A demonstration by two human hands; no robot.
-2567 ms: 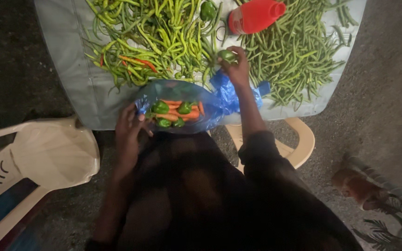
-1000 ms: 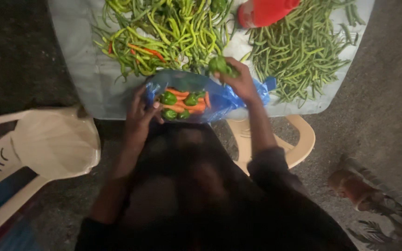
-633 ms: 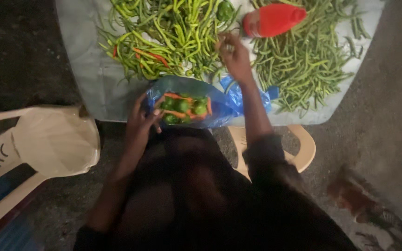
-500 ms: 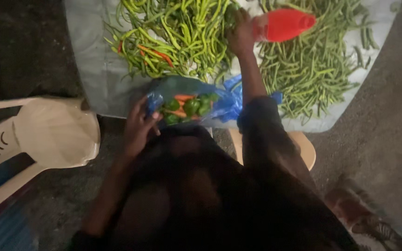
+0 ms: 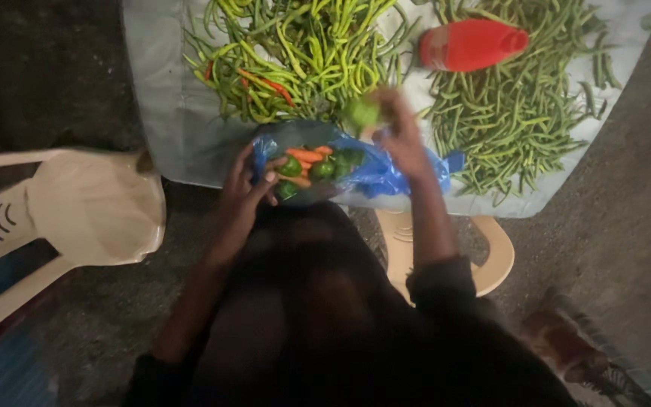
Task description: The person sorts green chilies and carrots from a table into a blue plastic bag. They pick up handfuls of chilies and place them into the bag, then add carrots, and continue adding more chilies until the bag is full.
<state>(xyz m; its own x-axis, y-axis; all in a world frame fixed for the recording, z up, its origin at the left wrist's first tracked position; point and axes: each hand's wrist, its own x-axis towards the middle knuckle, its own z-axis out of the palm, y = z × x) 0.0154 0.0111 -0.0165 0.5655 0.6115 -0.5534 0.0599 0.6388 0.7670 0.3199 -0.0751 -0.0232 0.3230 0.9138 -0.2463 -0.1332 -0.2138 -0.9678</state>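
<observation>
Blue plastic bag (image 5: 386, 172) gapes just below and left of my right hand (image 5: 399, 136), whose grip pinches a small green pepper (image 5: 362, 113) above it, while my left hand (image 5: 246, 187) clamps the bag's near rim.

Seen from above, a person's left hand (image 5: 246, 188) grips the rim of a blue plastic bag (image 5: 374, 169) holding carrots (image 5: 304, 156) and green vegetables, while the right hand (image 5: 399, 139) lifts a blurred green vegetable (image 5: 361, 113) just above it — piles of green chillies (image 5: 303, 53) and green beans (image 5: 521, 113) spread on a grey cloth (image 5: 167, 113), a red bottle (image 5: 470, 44) lying between them, a cream plastic chair (image 5: 77, 218) alongside.
</observation>
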